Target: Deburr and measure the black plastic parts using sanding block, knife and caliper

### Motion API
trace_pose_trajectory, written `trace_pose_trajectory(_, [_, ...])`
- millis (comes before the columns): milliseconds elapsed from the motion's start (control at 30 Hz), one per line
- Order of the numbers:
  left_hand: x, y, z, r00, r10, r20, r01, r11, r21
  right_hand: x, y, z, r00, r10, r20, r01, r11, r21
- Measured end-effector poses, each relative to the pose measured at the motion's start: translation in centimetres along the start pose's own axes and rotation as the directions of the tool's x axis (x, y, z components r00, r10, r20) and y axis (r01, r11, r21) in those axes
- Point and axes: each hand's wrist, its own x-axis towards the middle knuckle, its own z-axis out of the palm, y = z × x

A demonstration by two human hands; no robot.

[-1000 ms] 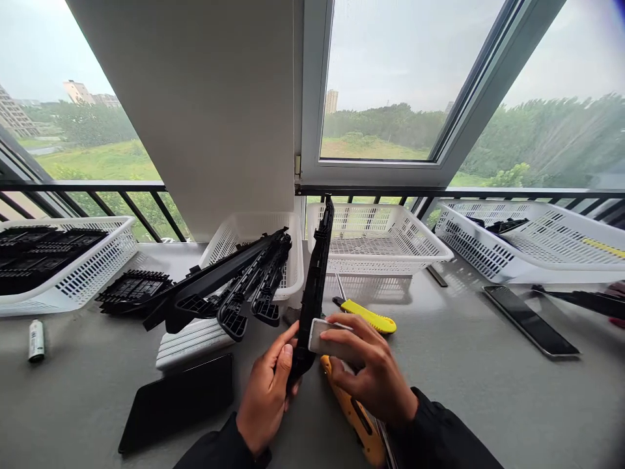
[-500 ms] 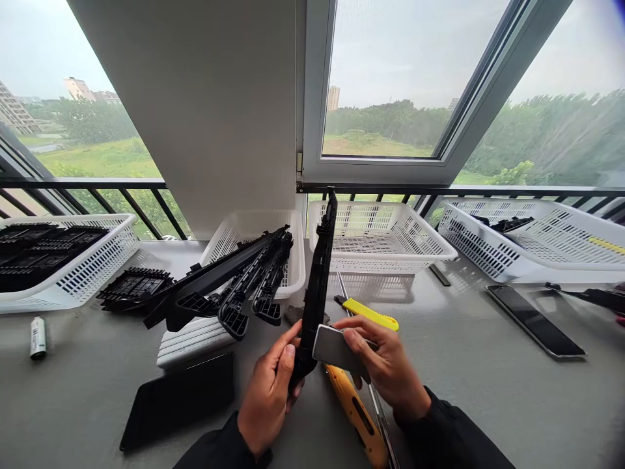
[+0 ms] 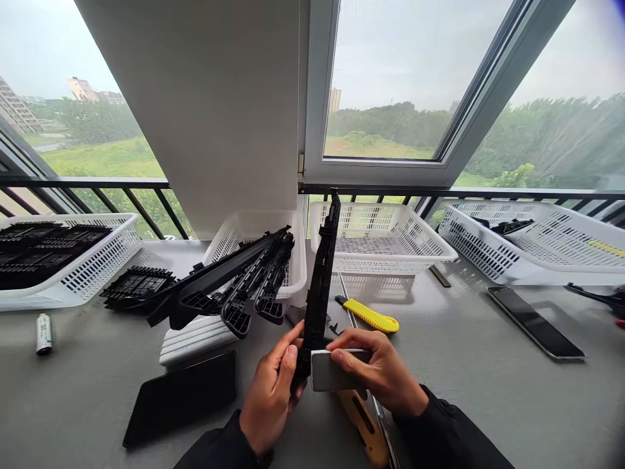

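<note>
My left hand [image 3: 274, 384] is closed around the lower end of a long black plastic trim piece [image 3: 321, 280], which stands nearly upright before me. Between the thumb and fingers of my right hand [image 3: 378, 368] is a flat grey rectangular block [image 3: 332, 372] with a pale edge. Its left end meets the lower part of the trim piece. Under my right hand lie an orange-yellow tool [image 3: 364, 423] and a thin metal rod [image 3: 383, 423], both partly covered. Just beyond that hand rests a yellow utility knife [image 3: 371, 316].
More black trim pieces [image 3: 234, 273] lean over a white basket [image 3: 299, 260]. Another white basket [image 3: 390, 266] stands behind the knife. A black tablet-like slab [image 3: 180, 398] and a marker-like tube [image 3: 43, 334] lie left; a phone [image 3: 534, 322] lies right. Black parts [image 3: 49, 251] fill the far-left basket.
My right hand has brought the grey block slightly lower along the trim piece and turned it more level. My left hand keeps its hold. A black part at the far right edge has shifted right.
</note>
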Motion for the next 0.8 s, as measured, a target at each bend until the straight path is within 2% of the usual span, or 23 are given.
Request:
trace_pose_trajectory(133, [0.0,0.1,-0.1,1.000,-0.003,-0.002,0.003,1.000,-0.002,0.0,0.1,0.4,0.997,0.006,-0.076,-0.006,1.000,-0.008])
trace_pose_trajectory(233, [0.0,0.0,-0.2,1.000,-0.017,-0.014,0.017,1.000,0.006,-0.2,-0.1,0.5,1.000,-0.006,-0.008,0.006,1.000,-0.018])
trace_pose_trajectory(300, [0.0,-0.1,-0.2,1.000,-0.015,-0.025,0.015,1.000,0.021,-0.3,-0.4,0.4,1.000,0.005,-0.006,-0.005,1.000,0.012])
trace_pose_trajectory(433, [-0.1,-0.5,-0.3,0.994,0.109,-0.029,-0.103,0.983,0.150,-0.2,-0.6,0.4,0.994,0.049,-0.099,-0.038,0.992,0.117])
trace_pose_trajectory(500, [-0.2,-0.8,-0.3,0.989,0.151,-0.011,-0.146,0.970,0.195,0.0,-0.4,0.4,0.991,0.073,-0.108,-0.058,0.988,0.143])
trace_pose_trajectory(633, [-0.2,-1.2,-0.2,0.998,0.050,0.035,-0.054,0.990,0.128,0.2,-0.1,-0.1,0.970,0.173,-0.172,-0.151,0.979,0.134])
trace_pose_trajectory(733, [-0.1,-1.0,-0.1,0.999,0.019,0.044,-0.024,0.995,0.099,0.1,-0.3,-0.6,0.949,0.141,-0.281,-0.119,0.988,0.094])
trace_pose_trajectory(800, [0.0,-0.7,-0.1,0.999,0.015,0.048,-0.019,0.995,0.095,0.1,-0.6,-0.7,0.953,0.114,-0.282,-0.090,0.991,0.098])
